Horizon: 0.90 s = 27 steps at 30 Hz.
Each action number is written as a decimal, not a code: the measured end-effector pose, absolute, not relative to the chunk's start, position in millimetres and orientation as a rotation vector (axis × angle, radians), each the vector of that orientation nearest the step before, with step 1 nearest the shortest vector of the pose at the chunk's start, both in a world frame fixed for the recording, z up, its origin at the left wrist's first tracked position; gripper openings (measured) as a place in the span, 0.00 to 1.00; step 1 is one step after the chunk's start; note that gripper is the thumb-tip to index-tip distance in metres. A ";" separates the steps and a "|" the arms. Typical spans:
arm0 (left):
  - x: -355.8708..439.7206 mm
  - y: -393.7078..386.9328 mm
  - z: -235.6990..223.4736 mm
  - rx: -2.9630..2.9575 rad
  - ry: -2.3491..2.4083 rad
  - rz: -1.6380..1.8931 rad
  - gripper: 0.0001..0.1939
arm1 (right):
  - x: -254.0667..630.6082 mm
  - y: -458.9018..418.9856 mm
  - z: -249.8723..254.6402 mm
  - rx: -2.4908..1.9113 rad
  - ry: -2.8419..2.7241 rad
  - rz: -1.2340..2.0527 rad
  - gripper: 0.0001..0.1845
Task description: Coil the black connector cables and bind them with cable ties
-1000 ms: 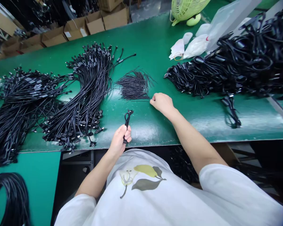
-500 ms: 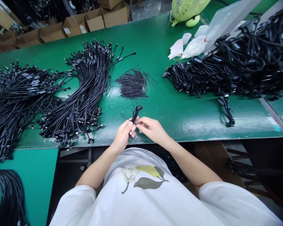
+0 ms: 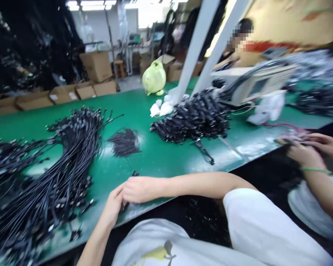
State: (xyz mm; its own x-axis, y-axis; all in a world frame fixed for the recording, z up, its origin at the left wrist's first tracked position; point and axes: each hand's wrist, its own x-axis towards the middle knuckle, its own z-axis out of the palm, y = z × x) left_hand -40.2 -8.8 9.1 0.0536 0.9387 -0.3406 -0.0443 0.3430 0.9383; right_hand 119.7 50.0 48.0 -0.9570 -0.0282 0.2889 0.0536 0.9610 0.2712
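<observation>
Close to the table's front edge, my left hand [image 3: 113, 204] is closed on a small folded bundle of black cable [image 3: 135, 173]. Only the bundle's far tip and a bit below the fingers show. My right hand [image 3: 141, 189] lies over it with curled fingers, touching the left; whatever its fingertips pinch is hidden. Beyond my hands is a pile of thin black ties [image 3: 125, 142]. To the left, long loose black cables [image 3: 77, 147] with plugs at their ends lie in a large heap.
Folded black cable bundles [image 3: 192, 120] are heaped right of the ties, with one bundle [image 3: 204, 152] apart in front. Behind stand a green fan [image 3: 154, 78] and slanted posts [image 3: 197, 48]. At right are a co-worker's hands [image 3: 310, 151] and a pale machine [image 3: 261, 85].
The view has swung up and to the right, bringing co-workers and the machine into sight. My right hand has moved over my left, covering most of the cable bundle.
</observation>
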 end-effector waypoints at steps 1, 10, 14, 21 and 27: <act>-40.8 -6.9 8.1 0.860 1.229 0.914 0.09 | 119.0 51.9 50.8 0.040 -2.846 -0.395 0.17; -26.8 -16.8 23.1 0.541 1.142 0.899 0.14 | 108.8 53.6 67.1 0.090 -3.156 -0.401 0.19; -24.3 -15.0 16.7 0.443 1.187 0.996 0.09 | 108.1 56.0 57.3 -0.245 -3.232 -0.168 0.13; -22.1 1.5 17.1 0.281 1.218 1.217 0.06 | 102.9 51.4 54.4 -1.041 -2.645 0.487 0.10; -40.1 -7.3 20.4 1.061 1.316 1.393 0.10 | 114.1 54.3 43.2 -1.138 -2.189 1.003 0.14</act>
